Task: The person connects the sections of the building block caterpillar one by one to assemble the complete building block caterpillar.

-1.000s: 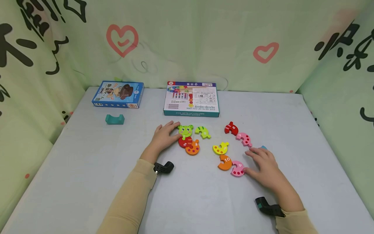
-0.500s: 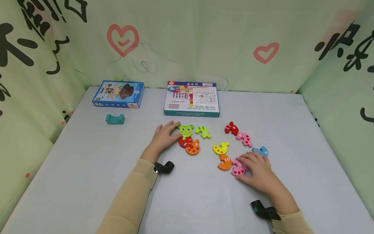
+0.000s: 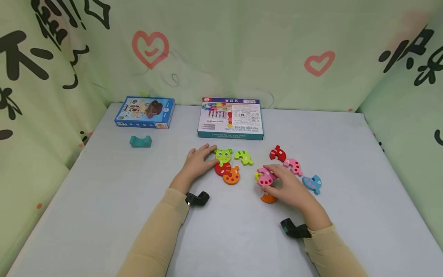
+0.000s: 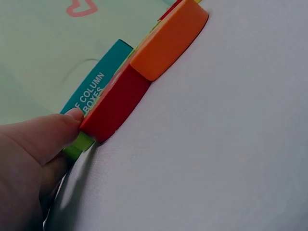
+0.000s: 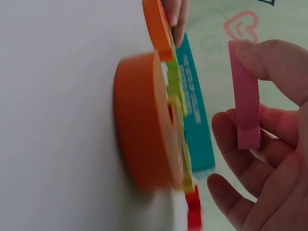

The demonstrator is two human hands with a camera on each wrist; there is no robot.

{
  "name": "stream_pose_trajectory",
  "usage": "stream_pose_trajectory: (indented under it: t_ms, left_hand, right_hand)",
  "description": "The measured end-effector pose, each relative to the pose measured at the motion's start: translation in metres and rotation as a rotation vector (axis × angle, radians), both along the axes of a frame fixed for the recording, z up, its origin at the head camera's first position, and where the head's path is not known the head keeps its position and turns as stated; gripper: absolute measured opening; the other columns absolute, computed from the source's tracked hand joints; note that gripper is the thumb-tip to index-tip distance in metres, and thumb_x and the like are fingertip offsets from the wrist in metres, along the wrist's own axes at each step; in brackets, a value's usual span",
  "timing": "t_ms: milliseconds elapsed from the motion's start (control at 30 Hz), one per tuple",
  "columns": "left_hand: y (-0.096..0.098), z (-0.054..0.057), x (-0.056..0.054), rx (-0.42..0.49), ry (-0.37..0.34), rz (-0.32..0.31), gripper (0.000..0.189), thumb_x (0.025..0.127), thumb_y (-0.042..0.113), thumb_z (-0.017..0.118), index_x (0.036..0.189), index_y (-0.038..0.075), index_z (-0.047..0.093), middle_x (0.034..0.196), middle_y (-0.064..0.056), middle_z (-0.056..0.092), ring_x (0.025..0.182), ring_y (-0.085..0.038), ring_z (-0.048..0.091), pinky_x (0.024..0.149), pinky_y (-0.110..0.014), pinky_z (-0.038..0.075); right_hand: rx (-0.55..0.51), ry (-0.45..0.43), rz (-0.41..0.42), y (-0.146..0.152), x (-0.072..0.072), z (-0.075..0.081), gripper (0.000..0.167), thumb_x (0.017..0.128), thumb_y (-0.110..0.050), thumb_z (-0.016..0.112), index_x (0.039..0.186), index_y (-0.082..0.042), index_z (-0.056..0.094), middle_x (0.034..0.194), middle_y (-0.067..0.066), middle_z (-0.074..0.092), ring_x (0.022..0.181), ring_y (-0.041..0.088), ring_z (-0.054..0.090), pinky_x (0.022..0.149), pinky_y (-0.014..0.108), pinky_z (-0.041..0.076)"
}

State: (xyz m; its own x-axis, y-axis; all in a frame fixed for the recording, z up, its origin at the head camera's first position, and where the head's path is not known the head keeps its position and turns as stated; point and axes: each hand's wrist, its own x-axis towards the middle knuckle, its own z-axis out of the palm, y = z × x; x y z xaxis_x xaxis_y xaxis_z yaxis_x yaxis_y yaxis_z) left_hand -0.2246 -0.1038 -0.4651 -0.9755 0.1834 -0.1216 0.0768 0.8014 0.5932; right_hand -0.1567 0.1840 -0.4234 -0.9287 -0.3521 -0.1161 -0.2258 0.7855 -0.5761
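Note:
My left hand point(image 3: 198, 164) holds the green smiling-face puzzle piece point(image 3: 223, 154) at its left side, thumb and fingers around it. Joined below that head are a red piece numbered 2 point(image 3: 222, 169) and an orange piece numbered 3 point(image 3: 232, 177). My right hand point(image 3: 288, 184) pinches a pink spotted puzzle piece point(image 5: 248, 96) between thumb and fingers, held up off the table. Under it, a yellow piece point(image 3: 257, 176) and an orange piece point(image 3: 268, 198) are partly hidden. A striped green piece point(image 3: 244, 157) lies right of the head.
Loose red point(image 3: 278, 153), pink point(image 3: 293, 166) and blue point(image 3: 312, 184) pieces lie to the right. At the back of the table are a blue box point(image 3: 145, 112) and a white-and-teal box point(image 3: 230, 118). A teal notched block point(image 3: 140, 141) sits at left.
My right hand has taken hold of the pink spotted piece, lifted it and carried it left over the yellow and orange pieces. The left hand stays at the green head.

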Motion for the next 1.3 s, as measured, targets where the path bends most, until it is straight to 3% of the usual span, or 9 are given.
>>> stream_pose_trajectory:
  t_ms: [267,567,1067,1300]
  left_hand:
    - [0.000,-0.001,0.000,-0.001,0.005,0.000,0.056,0.086,0.045,0.055,0.136,0.024,0.042,0.144,0.003,0.039,0.138,-0.016,0.023,0.114,-0.045,0.003]
    - [0.000,-0.001,-0.001,0.006,0.011,0.000,0.057,0.085,0.045,0.056,0.136,0.024,0.042,0.143,0.003,0.039,0.138,-0.016,0.023,0.114,-0.045,0.002]
    - [0.001,-0.002,0.000,-0.007,0.002,0.000,0.056,0.086,0.045,0.055,0.136,0.025,0.042,0.144,0.003,0.038,0.138,-0.015,0.023,0.114,-0.045,0.003]
    - [0.000,-0.003,-0.001,-0.004,0.007,-0.001,0.056,0.086,0.044,0.056,0.137,0.025,0.041,0.144,0.003,0.038,0.139,-0.015,0.023,0.115,-0.045,0.003]
  right_hand:
    - [-0.053,-0.122,0.056,-0.037,-0.031,-0.003,0.066,0.080,-0.032,0.067,0.138,-0.019,0.037,0.141,0.010,0.038,0.127,0.029,0.037,0.095,0.049,0.043]
    - [-0.048,-0.206,0.124,-0.047,-0.043,-0.004,0.064,0.081,-0.030,0.066,0.138,-0.023,0.038,0.143,0.009,0.037,0.130,0.029,0.033,0.100,0.051,0.038]
    - [-0.032,-0.160,0.200,-0.050,-0.054,-0.010,0.058,0.083,-0.016,0.061,0.137,-0.021,0.040,0.143,0.010,0.037,0.131,0.031,0.031,0.100,0.050,0.038]
    - [0.030,-0.157,0.200,-0.052,-0.057,-0.010,0.058,0.082,-0.014,0.059,0.137,-0.024,0.041,0.144,0.006,0.036,0.133,0.030,0.028,0.101,0.052,0.037]
